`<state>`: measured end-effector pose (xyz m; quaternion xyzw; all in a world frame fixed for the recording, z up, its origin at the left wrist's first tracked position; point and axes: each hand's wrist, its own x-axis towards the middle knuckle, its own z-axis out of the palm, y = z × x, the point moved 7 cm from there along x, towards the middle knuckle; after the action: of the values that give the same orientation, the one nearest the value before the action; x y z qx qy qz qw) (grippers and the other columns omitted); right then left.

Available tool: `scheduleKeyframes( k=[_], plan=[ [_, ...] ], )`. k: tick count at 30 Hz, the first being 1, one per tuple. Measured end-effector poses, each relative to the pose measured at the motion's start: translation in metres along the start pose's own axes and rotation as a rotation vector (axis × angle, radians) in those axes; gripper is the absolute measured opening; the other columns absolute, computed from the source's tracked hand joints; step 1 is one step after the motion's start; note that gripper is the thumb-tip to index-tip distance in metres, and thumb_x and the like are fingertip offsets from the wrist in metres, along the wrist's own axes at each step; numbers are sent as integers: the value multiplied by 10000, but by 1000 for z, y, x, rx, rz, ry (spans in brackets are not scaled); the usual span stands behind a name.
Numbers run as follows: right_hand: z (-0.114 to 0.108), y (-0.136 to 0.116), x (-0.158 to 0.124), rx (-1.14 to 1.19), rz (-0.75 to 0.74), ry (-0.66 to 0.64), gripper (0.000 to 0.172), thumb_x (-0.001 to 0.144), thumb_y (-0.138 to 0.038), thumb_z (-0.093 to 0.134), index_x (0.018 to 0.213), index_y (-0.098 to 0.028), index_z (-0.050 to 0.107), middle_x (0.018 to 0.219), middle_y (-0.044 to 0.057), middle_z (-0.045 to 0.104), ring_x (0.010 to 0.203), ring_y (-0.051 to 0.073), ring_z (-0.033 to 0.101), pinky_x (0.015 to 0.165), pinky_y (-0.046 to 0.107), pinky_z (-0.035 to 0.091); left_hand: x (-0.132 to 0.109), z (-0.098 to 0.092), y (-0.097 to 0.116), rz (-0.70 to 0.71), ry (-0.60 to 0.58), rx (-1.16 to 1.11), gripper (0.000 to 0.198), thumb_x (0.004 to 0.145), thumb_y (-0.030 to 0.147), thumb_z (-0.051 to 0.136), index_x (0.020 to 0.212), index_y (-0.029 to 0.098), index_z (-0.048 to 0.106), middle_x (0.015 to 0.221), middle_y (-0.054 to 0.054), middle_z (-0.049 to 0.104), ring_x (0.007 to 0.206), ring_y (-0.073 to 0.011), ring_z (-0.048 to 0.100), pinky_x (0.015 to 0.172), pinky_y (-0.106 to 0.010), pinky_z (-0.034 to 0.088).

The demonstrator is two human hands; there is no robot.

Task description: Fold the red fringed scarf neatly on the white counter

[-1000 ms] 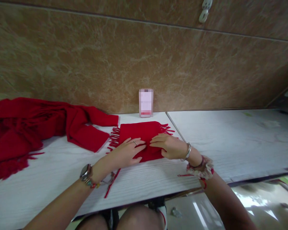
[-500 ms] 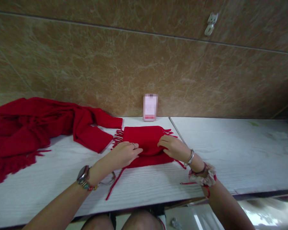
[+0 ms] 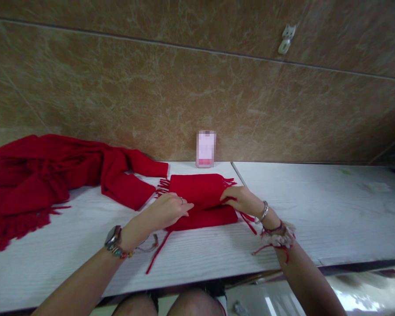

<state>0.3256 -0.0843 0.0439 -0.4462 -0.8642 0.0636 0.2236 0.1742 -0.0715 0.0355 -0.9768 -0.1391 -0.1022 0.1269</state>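
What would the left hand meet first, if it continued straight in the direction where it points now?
Beyond the red cloth at its fingertips, the left hand would probably meet the right hand first, though their relative height is hard to judge here.

- The left hand is covering part of the left edge of the small red cloth; the right hand is hiding part of its right side.
- A larger red fabric is running out past the left border, its bunched layers hiding one another.
- Pixelation is blurring the phone, making its screen unreadable.
- The bottom border is cutting off both forearms and the knees.
- A small object on the floor is appearing too blurred to identify.
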Motion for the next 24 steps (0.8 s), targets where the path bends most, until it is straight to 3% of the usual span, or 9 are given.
scheduleKeyframes(
  k=[8, 12, 17, 24],
  plan=[
    [-3, 9, 1, 64, 48, 31, 56, 750, -117, 573, 725, -163, 594, 713, 25, 662, 667, 130, 603, 631, 224, 453, -2, -2, 1, 17, 16, 41, 124, 834, 207, 529, 911, 163, 616, 643, -16, 663, 580, -156, 600, 547, -257, 392],
    [-1, 13, 1, 35, 97, 29, 77, 752, -95, 550, 720, -161, 572, 712, 29, 650, 673, 134, 595, 634, 231, 445, -1, -1, -6, -123, -17, -1, 127, 829, 228, 537, 908, 164, 613, 698, -32, 666, 654, -167, 615, 605, -264, 427],
    [3, 15, 2, 22, 114, 14, 116, 774, -101, 508, 699, -172, 560, 703, 24, 635, 666, 132, 577, 635, 237, 437, 3, -3, -2, -293, 5, -187, 240, 738, 261, 651, 952, 172, 590, 928, -30, 642, 796, -154, 607, 679, -231, 452],
    [-5, 18, -1, 128, 67, 105, 78, 771, -200, 555, 701, -171, 567, 698, 29, 624, 647, 133, 562, 623, 251, 441, 3, 4, -6, -324, 26, -162, 114, 784, 174, 585, 892, 169, 623, 840, -24, 663, 754, -165, 620, 674, -248, 462]
  ],
)
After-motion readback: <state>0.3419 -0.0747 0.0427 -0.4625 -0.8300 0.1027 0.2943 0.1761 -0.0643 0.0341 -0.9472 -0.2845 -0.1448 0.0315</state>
